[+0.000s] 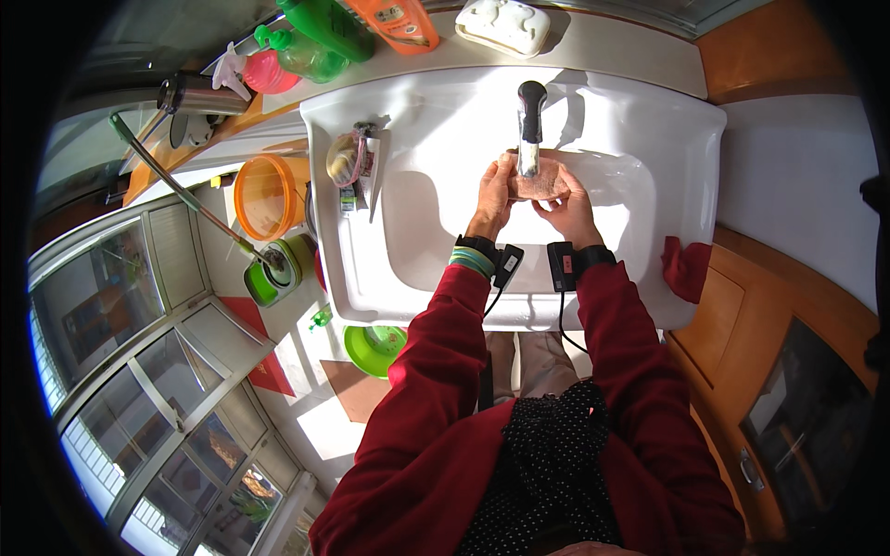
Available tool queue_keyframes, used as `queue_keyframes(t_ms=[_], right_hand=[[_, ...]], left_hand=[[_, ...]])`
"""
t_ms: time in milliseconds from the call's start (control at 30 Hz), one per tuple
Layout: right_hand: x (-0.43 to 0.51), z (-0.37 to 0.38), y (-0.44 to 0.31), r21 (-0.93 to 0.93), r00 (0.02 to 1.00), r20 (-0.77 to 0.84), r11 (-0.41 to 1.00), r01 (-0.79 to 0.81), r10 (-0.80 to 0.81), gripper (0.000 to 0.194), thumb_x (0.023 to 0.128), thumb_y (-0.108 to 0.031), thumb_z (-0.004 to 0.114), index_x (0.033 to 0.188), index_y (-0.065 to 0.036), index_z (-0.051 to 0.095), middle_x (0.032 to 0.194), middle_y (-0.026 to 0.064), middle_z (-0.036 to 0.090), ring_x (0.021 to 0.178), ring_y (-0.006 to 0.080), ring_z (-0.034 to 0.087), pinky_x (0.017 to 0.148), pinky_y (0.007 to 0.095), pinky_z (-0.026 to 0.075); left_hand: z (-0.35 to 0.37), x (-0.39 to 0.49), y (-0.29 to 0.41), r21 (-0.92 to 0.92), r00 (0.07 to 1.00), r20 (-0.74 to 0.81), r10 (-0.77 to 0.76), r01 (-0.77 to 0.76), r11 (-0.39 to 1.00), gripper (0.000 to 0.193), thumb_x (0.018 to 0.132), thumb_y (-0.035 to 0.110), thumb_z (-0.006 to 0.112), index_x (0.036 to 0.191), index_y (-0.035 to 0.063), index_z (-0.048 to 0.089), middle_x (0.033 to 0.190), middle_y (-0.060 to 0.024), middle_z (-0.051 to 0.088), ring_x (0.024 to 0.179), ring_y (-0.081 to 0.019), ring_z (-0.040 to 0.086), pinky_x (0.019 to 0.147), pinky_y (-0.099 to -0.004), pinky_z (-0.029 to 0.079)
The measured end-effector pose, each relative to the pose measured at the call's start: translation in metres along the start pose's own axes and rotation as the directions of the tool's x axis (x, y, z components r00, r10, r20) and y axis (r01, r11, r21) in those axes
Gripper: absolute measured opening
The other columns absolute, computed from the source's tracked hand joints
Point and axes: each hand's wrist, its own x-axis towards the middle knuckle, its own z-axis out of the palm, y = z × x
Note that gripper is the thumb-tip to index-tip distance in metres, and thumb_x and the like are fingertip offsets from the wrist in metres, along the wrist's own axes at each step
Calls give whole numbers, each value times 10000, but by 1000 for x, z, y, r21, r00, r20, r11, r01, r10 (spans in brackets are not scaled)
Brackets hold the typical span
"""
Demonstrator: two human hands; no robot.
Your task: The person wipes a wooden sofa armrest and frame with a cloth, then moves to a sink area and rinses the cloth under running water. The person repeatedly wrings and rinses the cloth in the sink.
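A pinkish-brown cloth or sponge pad (pixel 544 182) is stretched between my two hands, under the spout of a faucet (pixel 531 115) with a black top. My left hand (pixel 495 187) grips its left end, and my right hand (pixel 571 208) grips its right end with the thumb on top. Both hands are over the basin of a white ceramic sink (pixel 410 278). Whether water runs from the spout cannot be told in the bright light.
A red cloth (pixel 687 270) hangs over the sink's right rim. Items in a mesh bag (pixel 344 160) and tubes lie on its left ledge. Bottles and a white soap box (pixel 503 28) line the back shelf. Left on the floor stand an orange bucket (pixel 265 197), a mop bucket (pixel 261 281) and a green basin (pixel 354 347).
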Motion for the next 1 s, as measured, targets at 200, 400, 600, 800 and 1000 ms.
queue_keyframes(t_ms=[200,400,600,800,1000], right_hand=[[20,2,19,-55,987,140,996,-72,79,389,951,-454,569,1213,-169,534,1136,25,616,1051,192,592,929,474,458],[40,7,12,40,981,182,997,-68,59,286,994,-268,547,1129,-18,575,1004,83,641,856,179,672,760,276,595],[27,10,38,135,967,220,986,99,-127,184,1029,-201,481,1162,-109,568,1050,16,619,900,123,619,807,301,543],[26,11,30,140,909,399,987,73,-124,357,1027,-410,426,1047,-85,571,907,30,620,813,135,585,730,292,514],[8,15,29,-143,992,104,986,91,-77,391,1020,-382,461,1333,-149,479,1218,-15,564,1093,118,561,905,298,467]], left_hand=[[14,-16,-6,85,984,-58,170,-164,983,341,911,142,634,1185,56,449,924,-50,564,782,-115,562,715,-253,502],[18,-32,-15,407,949,162,271,-314,858,374,917,226,637,1248,71,557,1125,-154,535,1029,-258,529,898,-393,458],[22,-4,2,681,858,168,486,-457,573,305,929,246,601,1156,43,597,1099,-199,542,1045,-342,513,929,-418,434],[34,-31,-7,427,991,86,101,-129,895,384,953,144,537,1308,13,469,1164,-178,447,1196,-326,425,1078,-390,321],[25,-10,-23,458,943,-107,316,-236,857,234,967,150,529,1156,15,555,1212,-180,431,1099,-300,473,997,-374,404]])
